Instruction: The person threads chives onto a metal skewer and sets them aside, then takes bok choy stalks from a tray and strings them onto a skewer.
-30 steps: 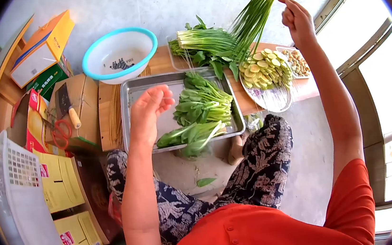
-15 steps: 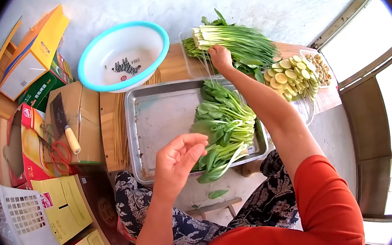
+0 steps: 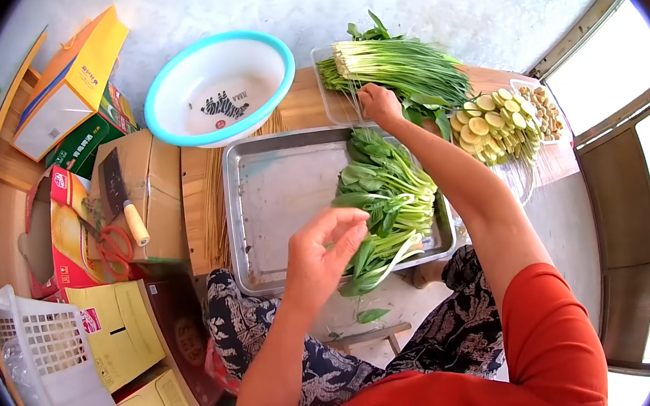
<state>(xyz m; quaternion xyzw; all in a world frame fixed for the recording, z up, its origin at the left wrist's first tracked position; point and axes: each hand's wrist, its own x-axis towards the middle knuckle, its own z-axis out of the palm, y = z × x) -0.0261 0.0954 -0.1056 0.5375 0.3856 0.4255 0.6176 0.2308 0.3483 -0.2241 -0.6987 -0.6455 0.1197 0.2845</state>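
My right hand (image 3: 380, 105) is closed at the near edge of the clear plastic tray (image 3: 320, 77). Beside its fingers are thin sticks (image 3: 350, 107); whether it grips one is hidden. Behind it lie trimmed chives (image 3: 406, 68) with pale ends to the left. My left hand (image 3: 321, 252) is raised over the metal tray (image 3: 281, 200), thumb and fingers pinched together; anything between them is too small to make out. Just beyond its fingertips lies a heap of leafy greens (image 3: 395, 195), some hanging over the tray's front edge.
Bamboo skewers (image 3: 214, 207) lie left of the tray. A blue-rimmed basin (image 3: 193, 74) stands behind. Sliced rounds on sticks (image 3: 491, 126) are at right. A cleaver (image 3: 118, 189) and red-handled scissors (image 3: 116, 249) rest by cardboard boxes (image 3: 160, 181). A loose leaf (image 3: 372, 315) is below.
The whole view has shifted, so most things appear further right. My right hand is slightly nearer the front edge of the clear tray. My left hand stays raised and pinched.
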